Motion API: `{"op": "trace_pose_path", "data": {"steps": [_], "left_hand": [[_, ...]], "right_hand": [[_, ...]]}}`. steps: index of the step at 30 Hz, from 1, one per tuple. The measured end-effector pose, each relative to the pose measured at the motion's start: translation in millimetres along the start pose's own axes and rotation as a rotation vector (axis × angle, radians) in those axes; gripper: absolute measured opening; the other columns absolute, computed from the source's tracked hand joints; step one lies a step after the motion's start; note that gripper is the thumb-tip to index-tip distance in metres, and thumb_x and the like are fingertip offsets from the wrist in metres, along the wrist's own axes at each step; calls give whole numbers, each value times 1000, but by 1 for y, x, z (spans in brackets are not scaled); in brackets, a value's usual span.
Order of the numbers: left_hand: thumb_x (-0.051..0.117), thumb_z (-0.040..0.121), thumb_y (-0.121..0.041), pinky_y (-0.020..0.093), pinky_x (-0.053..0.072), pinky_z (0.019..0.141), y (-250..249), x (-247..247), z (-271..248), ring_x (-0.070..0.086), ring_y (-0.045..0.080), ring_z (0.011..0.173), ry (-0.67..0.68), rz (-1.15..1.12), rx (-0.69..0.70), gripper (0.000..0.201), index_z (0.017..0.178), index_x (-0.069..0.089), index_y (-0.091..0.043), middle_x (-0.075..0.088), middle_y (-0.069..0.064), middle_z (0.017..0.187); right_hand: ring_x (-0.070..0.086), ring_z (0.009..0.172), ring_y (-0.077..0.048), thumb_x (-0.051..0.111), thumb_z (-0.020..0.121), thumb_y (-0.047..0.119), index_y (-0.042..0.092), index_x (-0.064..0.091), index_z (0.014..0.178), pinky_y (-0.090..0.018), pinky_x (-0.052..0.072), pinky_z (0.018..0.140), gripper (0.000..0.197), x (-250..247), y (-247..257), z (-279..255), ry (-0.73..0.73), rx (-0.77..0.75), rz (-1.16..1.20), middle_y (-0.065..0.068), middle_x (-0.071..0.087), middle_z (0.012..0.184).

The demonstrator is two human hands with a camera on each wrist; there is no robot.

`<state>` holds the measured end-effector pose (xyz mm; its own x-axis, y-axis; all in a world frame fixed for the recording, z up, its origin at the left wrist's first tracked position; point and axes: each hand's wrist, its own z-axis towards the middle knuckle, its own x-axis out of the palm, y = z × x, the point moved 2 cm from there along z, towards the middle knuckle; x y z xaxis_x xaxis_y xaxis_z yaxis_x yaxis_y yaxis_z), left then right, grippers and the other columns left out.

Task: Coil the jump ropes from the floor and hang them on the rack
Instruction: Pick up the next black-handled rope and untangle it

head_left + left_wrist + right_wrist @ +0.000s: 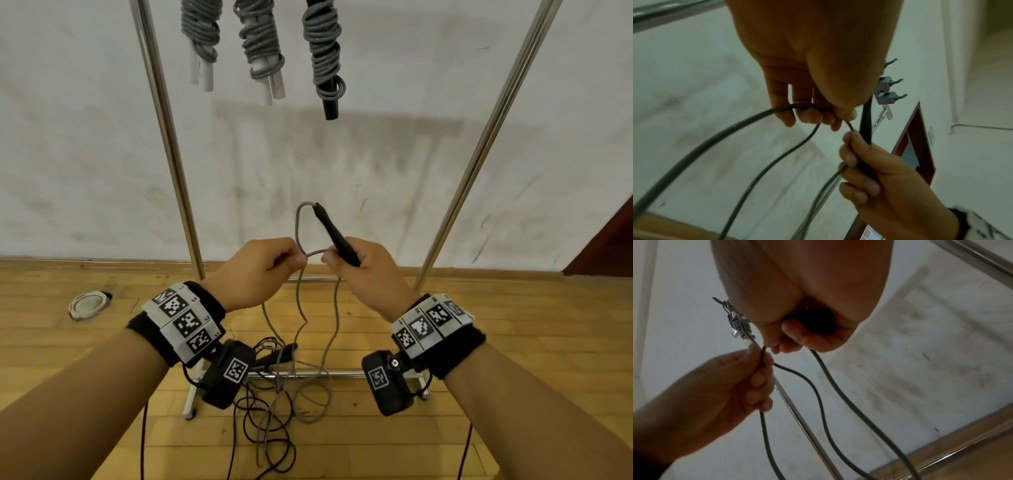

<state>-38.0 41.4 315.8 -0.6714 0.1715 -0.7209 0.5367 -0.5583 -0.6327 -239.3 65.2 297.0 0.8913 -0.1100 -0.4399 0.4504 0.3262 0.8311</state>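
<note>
A grey jump rope (298, 226) loops up from its black handle (331, 230), which my right hand (334, 262) grips in front of the rack. My left hand (294, 262) pinches the same rope just left of the handle. Below both hands the rope hangs in long strands to the floor (329, 346). The left wrist view shows my left hand (818, 116) curled round the rope (756, 162), with the handle (866, 123) beside it. From the right wrist, the handle's butt (812, 324) sits in my right hand (797, 339). Three coiled ropes (260, 44) hang on the rack.
The rack's steel uprights (164, 137) (486, 137) flank my hands, and its base bar (308, 375) lies on the wooden floor. A dark-corded rope (274, 442) with black handles (277, 356) is tangled there. A white ring (87, 304) lies at left, a dark door (609, 240) at right.
</note>
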Motion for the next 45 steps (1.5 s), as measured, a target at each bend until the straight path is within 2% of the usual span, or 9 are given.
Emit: {"op": "trace_pose_path", "data": {"steps": [4,13,20,22,26,31,35,40,45], "left_hand": [[46,103,-29,16,46,57,31,3,-8,56,1,58,145,4,-88,19,90,60,-28,59,-6,68],[44,102,-27,43,57,78,79,4,-18,66,15,73,326,167,-235,20,87,57,-26,68,1,79],[45,103,-31,30,46,64,58,7,-13,56,9,71,167,333,-95,21,106,65,-24,59,-11,81],[46,102,-33,31,47,68,43,7,-10,57,12,78,120,361,-15,24,108,66,-21,61,-8,89],[50,101,-29,38,50,69,10,10,-6,58,16,77,-15,288,85,22,108,68,-19,63,-5,88],[54,100,-21,15,40,53,-1,12,-7,56,8,59,-73,6,41,14,96,67,-20,59,-7,64],[55,100,-28,19,45,54,11,13,-11,58,7,61,20,6,-22,12,89,60,-27,61,-6,68],[47,102,-28,33,49,75,48,18,-17,60,13,78,270,203,-135,15,92,58,-26,64,-4,83],[43,103,-30,34,51,79,75,11,-20,62,13,84,303,216,-199,19,87,54,-32,65,-8,89]], "right_hand": [[43,50,-4,64,91,34,24,68,80,-13,37,49,16,-20,-11,10,-109,25,-5,14,49,56],[47,53,-8,65,86,43,30,69,81,-34,46,56,14,-58,-44,21,-261,126,-42,10,54,60],[60,77,0,60,94,38,40,66,100,-17,42,63,9,-40,-43,8,-142,128,-264,16,62,93],[59,73,3,59,94,41,39,67,103,-12,40,57,13,-24,-32,3,-46,116,-235,15,65,89],[55,56,-5,57,96,39,43,65,102,-25,48,57,11,8,-10,-10,139,89,-93,15,64,71],[53,57,-9,61,95,29,28,68,94,-27,47,54,8,15,-1,-10,121,126,63,9,56,61],[48,50,-3,64,93,31,18,66,77,-14,37,51,21,4,-2,-6,75,-1,-171,7,56,58],[47,49,-4,63,93,37,17,64,75,-16,37,49,27,-18,-8,1,-20,3,-283,4,56,59],[56,58,-15,62,93,35,20,66,76,-29,46,56,23,-43,-20,7,-102,41,-317,-3,64,67]]}}
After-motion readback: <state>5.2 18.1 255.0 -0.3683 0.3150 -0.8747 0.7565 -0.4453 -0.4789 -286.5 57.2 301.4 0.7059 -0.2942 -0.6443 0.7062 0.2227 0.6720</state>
